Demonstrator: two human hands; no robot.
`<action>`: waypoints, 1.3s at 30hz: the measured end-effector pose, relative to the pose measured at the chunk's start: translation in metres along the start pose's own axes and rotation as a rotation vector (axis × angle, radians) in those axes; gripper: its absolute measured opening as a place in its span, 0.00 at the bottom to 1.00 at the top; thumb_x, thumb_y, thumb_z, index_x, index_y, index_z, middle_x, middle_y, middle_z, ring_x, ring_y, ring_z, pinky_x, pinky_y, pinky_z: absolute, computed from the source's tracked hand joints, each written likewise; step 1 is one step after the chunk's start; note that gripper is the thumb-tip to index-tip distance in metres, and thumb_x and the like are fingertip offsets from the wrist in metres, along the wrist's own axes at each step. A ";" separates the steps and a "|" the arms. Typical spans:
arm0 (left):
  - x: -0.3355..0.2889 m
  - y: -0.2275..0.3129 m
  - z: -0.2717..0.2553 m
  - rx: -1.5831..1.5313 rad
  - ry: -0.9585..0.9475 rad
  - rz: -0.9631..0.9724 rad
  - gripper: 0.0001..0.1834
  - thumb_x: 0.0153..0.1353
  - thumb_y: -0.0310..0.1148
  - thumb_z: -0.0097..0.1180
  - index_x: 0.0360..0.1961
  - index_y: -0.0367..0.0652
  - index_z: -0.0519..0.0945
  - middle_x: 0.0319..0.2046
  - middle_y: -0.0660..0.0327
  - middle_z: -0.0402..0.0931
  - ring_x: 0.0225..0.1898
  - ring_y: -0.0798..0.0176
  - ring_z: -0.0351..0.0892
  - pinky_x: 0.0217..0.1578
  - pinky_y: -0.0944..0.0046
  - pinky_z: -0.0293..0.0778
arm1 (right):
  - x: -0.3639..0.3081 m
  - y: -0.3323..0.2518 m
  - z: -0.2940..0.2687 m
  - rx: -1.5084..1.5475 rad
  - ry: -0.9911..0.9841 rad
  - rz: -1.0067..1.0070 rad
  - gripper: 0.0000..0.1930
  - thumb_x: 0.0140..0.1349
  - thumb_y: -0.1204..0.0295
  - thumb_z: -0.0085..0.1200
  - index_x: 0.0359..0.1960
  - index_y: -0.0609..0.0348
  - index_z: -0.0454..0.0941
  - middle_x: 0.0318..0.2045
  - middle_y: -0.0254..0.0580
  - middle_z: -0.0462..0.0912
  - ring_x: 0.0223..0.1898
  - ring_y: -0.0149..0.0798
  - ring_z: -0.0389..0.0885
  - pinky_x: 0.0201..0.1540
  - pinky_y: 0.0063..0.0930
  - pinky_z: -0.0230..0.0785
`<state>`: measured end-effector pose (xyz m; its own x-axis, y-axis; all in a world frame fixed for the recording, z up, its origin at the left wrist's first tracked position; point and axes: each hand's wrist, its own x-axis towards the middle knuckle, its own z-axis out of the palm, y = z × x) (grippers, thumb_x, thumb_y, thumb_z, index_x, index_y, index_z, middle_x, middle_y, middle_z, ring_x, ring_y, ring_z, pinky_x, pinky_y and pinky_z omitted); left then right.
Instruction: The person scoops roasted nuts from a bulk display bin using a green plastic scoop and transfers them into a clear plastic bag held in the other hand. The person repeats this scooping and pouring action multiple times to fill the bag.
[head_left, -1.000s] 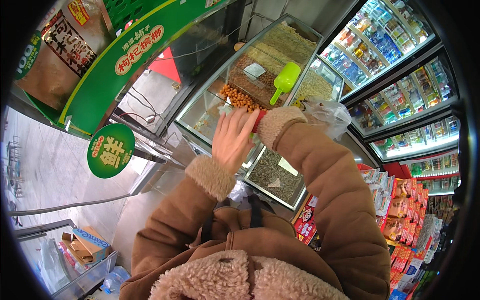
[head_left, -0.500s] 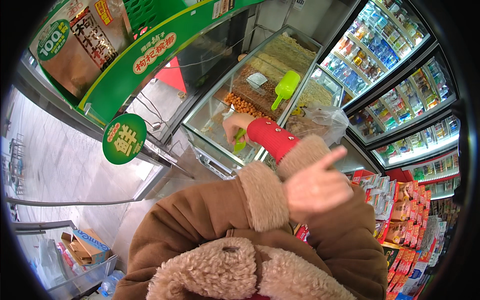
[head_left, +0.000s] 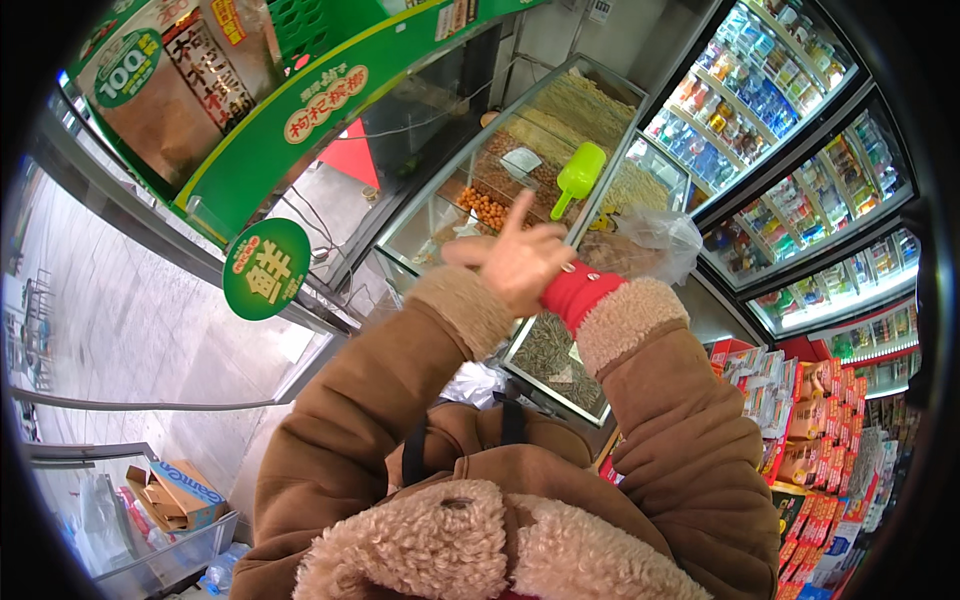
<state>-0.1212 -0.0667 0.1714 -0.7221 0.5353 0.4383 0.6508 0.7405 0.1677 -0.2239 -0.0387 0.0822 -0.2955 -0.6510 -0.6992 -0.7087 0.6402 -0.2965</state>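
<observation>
My left hand [head_left: 525,268] crosses over my right wrist, its index finger stretched out towards the back and nothing seen in it. Behind it, my right hand [head_left: 466,252] reaches into the near left end of a glass-sided food case [head_left: 400,240]. Most of its fingers are hidden, so I cannot see whether it holds anything. Small round orange-brown pieces [head_left: 482,208] lie just beyond it. A bright green scoop [head_left: 578,178] rests on the case's right side, handle towards me. Closer to me, a tray of dark elongated seeds or similar pieces [head_left: 553,362] shows below my wrists.
A clear plastic bag [head_left: 655,232] sits right of the case. Lit drink fridges [head_left: 780,190] line the right, above red packaged goods [head_left: 815,400]. A green display [head_left: 330,100] with a round sign [head_left: 267,268] stands at left. A cardboard box [head_left: 180,495] lies lower left.
My left hand has swung left and away from me, over the right wrist. The small green scoop in my right hand is now out of sight. The seed tray has come into view.
</observation>
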 end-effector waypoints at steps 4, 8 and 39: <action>0.014 0.046 0.026 -0.345 0.453 0.112 0.20 0.34 0.34 0.63 0.33 0.38 0.77 0.28 0.58 0.78 0.37 0.60 0.79 0.64 0.34 0.40 | 0.017 -0.011 0.003 -0.059 0.119 0.006 0.11 0.47 0.71 0.55 0.32 0.65 0.79 0.20 0.46 0.79 0.20 0.42 0.79 0.22 0.34 0.74; 0.022 0.075 0.024 -0.315 0.469 0.276 0.18 0.36 0.30 0.60 0.33 0.36 0.76 0.29 0.57 0.76 0.39 0.59 0.77 0.63 0.33 0.40 | 0.026 -0.028 0.008 0.059 0.057 0.144 0.11 0.49 0.71 0.55 0.32 0.66 0.79 0.22 0.48 0.80 0.22 0.41 0.80 0.23 0.33 0.76; -0.067 0.005 0.078 -2.041 0.424 -1.705 0.17 0.68 0.41 0.38 0.39 0.35 0.70 0.24 0.59 0.69 0.25 0.62 0.71 0.32 0.59 0.74 | 0.009 0.099 -0.074 -0.062 0.298 -0.268 0.08 0.56 0.73 0.51 0.28 0.66 0.80 0.41 0.51 0.79 0.40 0.46 0.78 0.44 0.30 0.70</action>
<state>-0.0880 -0.0672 0.0744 -0.6621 0.0740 -0.7457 -0.4686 -0.8175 0.3349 -0.3440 -0.0117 0.0949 -0.2616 -0.8871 -0.3803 -0.8205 0.4120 -0.3964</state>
